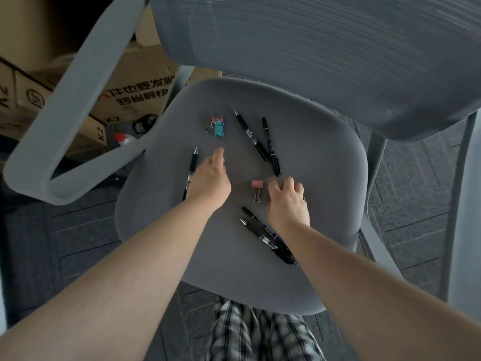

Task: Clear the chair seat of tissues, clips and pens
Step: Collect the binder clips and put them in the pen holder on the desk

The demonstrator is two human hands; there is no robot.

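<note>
The grey chair seat [312, 157] carries pens and binder clips; I see no tissues. A teal and a pink clip [218, 126] lie together at the back left. My left hand [212, 178] reaches toward them, fingers bunched and palm hidden, with a small metal glint at its fingertips. A black pen [192, 168] lies just left of that hand. Two black pens [251, 135] [271, 148] lie at the back centre. A single pink clip [257, 188] sits mid-seat. My right hand [287, 201] rests beside it with curled fingers touching the seat. More black pens [263, 234] lie partly under my right wrist.
The chair's mesh backrest [325, 48] rises behind the seat, and a grey armrest [78, 113] loops at the left. Cardboard boxes [135, 95] and a bottle [125, 138] stand on the floor at the left. Dark carpet tiles surround the chair, and my checked trousers [260, 334] show below.
</note>
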